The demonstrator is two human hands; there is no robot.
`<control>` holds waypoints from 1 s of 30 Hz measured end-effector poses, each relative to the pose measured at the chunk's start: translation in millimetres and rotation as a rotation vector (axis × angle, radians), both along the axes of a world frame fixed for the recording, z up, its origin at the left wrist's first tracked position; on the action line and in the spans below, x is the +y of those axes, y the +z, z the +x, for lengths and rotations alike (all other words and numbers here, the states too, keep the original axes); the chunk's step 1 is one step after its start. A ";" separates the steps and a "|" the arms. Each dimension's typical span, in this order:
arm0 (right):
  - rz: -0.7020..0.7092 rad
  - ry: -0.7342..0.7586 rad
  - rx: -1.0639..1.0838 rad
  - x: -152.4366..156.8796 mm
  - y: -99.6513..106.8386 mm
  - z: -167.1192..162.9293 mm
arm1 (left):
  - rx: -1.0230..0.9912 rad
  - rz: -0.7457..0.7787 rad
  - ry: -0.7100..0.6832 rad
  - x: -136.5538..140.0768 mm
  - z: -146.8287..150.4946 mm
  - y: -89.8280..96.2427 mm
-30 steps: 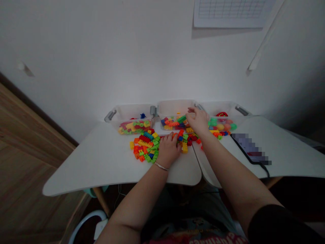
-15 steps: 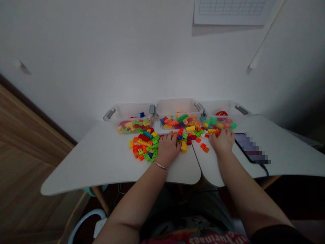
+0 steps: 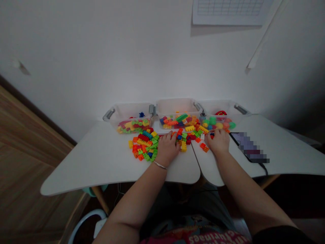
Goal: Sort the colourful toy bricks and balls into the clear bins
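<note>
A pile of toy bricks in red, orange, yellow, green and blue lies on the white table. Over its right part rests my left hand, palm down, fingers apart and lying on the bricks. My right hand is on the table in front of the right bin, fingers curled around a few small bricks, one blue and one red; its fingertips are partly hidden. Between the hands are a yellow brick, a yellow long brick and an orange pair.
Along the wall stand three clear bins: the left bin and middle bin hold bricks, the right bin coloured balls. A phone with a cable lies right of my right hand. A seam divides the tabletop.
My right hand has slid a little to the left, away from the phone, with small bricks by its fingers. My left hand has stayed on the pile.
</note>
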State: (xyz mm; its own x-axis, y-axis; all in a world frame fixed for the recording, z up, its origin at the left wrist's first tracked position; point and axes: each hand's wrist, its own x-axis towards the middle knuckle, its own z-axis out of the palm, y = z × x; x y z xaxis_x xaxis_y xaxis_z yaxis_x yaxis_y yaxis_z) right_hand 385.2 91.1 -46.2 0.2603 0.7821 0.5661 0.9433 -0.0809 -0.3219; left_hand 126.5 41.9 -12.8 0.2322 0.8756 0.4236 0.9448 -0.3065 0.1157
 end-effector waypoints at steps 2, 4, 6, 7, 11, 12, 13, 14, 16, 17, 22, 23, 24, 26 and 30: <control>0.079 -0.059 -0.001 2.7 -3.1 8.4 | 0.002 -0.001 0.005 0.5 0.1 -0.4; 0.105 -0.124 0.034 8.3 -7.7 18.3 | 0.004 -0.004 0.006 0.9 0.1 -0.8; 0.062 -0.155 0.102 15.0 -12.0 25.8 | 0.004 -0.006 0.006 1.3 0.0 -1.2; 0.028 -0.155 0.140 18.2 -13.6 28.2 | 0.004 -0.005 0.006 1.5 -0.1 -1.5; -0.086 -0.117 0.236 25.9 -15.2 30.9 | 0.002 0.011 -0.001 2.4 -0.3 -3.1; -0.103 -0.109 0.242 26.1 -14.9 30.8 | 0.003 0.013 -0.001 2.5 -0.3 -3.4; -0.115 -0.102 0.243 25.5 -14.6 30.5 | 0.004 0.013 0.000 2.7 -0.3 -3.6; -0.120 -0.089 0.238 24.3 -14.2 30.0 | 0.004 0.011 0.002 2.8 -0.2 -3.6; -0.103 -0.057 0.220 20.3 -13.6 27.4 | 0.003 0.004 0.004 2.9 -0.2 -3.3; -0.086 -0.038 0.213 17.7 -13.3 25.2 | 0.003 0.000 0.003 3.0 -0.1 -3.0; -0.046 0.071 0.166 7.6 -12.2 9.3 | 0.008 0.000 0.002 3.6 0.2 -3.0; -0.055 0.075 0.150 6.9 -12.3 6.5 | 0.009 0.003 0.003 3.7 0.2 -3.1; -0.071 0.066 0.136 6.6 -12.6 4.3 | 0.010 0.006 0.004 3.8 0.2 -3.2; -0.113 0.052 0.107 7.0 -13.5 1.4 | 0.011 0.003 0.003 3.9 0.2 -3.2; -0.173 0.102 0.066 6.7 -15.0 -3.3 | 0.006 -0.005 -0.002 3.8 0.0 -2.5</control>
